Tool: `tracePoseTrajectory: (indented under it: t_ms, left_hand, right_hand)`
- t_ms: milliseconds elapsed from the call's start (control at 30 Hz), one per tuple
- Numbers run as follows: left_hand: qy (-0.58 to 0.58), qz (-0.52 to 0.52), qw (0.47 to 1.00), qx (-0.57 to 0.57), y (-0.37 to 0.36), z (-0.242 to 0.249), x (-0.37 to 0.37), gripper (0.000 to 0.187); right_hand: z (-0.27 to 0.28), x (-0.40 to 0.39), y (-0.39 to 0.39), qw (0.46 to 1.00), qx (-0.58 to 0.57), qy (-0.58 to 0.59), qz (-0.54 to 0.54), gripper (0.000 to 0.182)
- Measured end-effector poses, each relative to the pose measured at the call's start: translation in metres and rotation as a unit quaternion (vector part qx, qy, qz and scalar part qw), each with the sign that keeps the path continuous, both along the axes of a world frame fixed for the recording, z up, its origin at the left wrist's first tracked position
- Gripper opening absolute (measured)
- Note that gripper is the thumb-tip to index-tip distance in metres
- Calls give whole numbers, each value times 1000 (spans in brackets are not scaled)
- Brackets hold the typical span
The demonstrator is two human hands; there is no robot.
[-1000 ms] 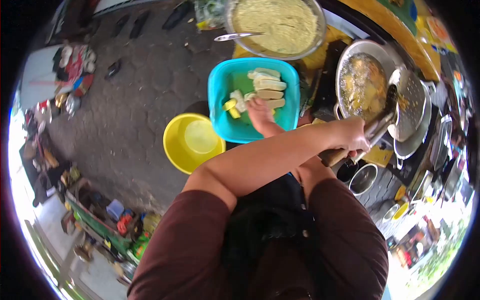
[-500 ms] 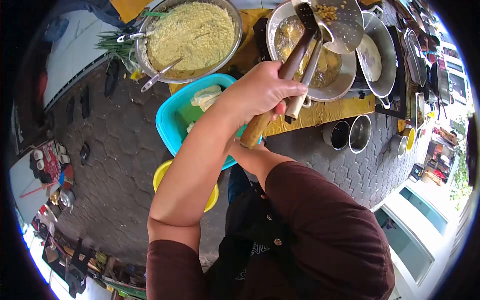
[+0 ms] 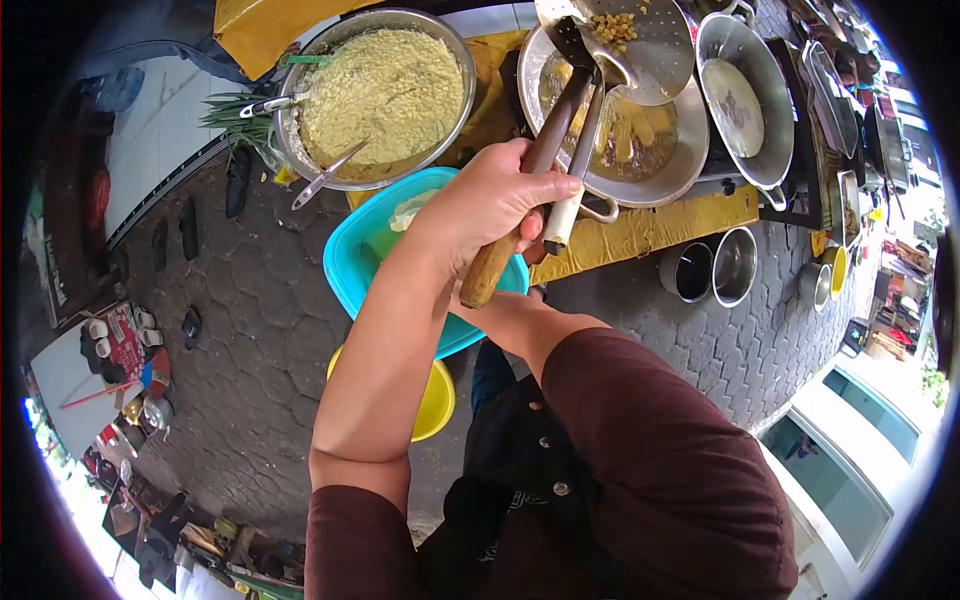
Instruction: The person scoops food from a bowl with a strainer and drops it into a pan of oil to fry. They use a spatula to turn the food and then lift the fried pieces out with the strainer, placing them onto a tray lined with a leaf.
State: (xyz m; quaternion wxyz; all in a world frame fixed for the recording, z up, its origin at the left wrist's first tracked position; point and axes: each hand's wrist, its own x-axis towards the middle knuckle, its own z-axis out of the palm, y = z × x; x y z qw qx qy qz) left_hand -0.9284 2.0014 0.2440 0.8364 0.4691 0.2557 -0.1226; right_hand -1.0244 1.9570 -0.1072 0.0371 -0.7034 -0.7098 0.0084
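Observation:
My left hand (image 3: 500,200) is closed around the handles of a dark slotted turner (image 3: 572,42) and a perforated skimmer (image 3: 655,55). Small brown fried bits lie on the skimmer, which is above the oil pan (image 3: 690,165). Long pale-yellow pieces of food (image 3: 625,135) sit in the bubbling oil. My right forearm (image 3: 525,325) passes behind the left one, near a blue basin (image 3: 350,235) with something pale inside; the right hand's fingers are hidden. Further left, a large metal bowl (image 3: 455,60) holds lumpy yellow batter (image 3: 385,95), with a spoon (image 3: 325,178) resting in it.
A second metal pan (image 3: 775,140) stands right of the oil pan. Two metal pots (image 3: 735,268) are below the yellow-covered table edge (image 3: 640,235). A yellow bucket (image 3: 435,405) sits beneath the blue basin. Green leaves (image 3: 235,115) lie left of the bowl. Sandals (image 3: 190,230) are on the paving.
The camera view has shifted slightly. My left hand, with both utensils, has moved a little left and down in view. More of the frying pieces shows beside the handles.

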Motion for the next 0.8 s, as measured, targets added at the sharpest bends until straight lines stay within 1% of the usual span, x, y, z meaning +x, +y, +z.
tracePoseTrajectory:
  t_ms: [67,167,233,333,433,567,633,800]
  left_hand:
    - [-2,3,1000,2,-1,0,1,25]
    - [6,-2,1000,-5,-3,0,-1,26]
    - [-5,-8,1000,-19,-4,-3,0,22]
    - [1,0,999,-35,-6,-1,0,22]
    - [-6,-3,1000,-30,-7,4,-2,25]
    - [-4,-1,1000,-5,-6,7,-2,25]
    - [-11,8,1000,-7,-5,8,-2,23]
    - [-10,14,1000,-10,-6,8,-4,24]
  right_hand:
    - [7,-4,-8,1000,5,15,-4,28]
    - [18,-13,0,999,12,36,-6,27]
    - [24,-1,-17,999,16,50,-7,27]
    - [33,13,-26,997,24,72,-8,27]
    - [38,29,-27,995,36,98,-11,26]
    - [46,47,-35,989,57,134,-12,26]
    - [48,55,-42,986,63,153,-12,26]
    - [61,65,-64,977,70,199,-17,25]
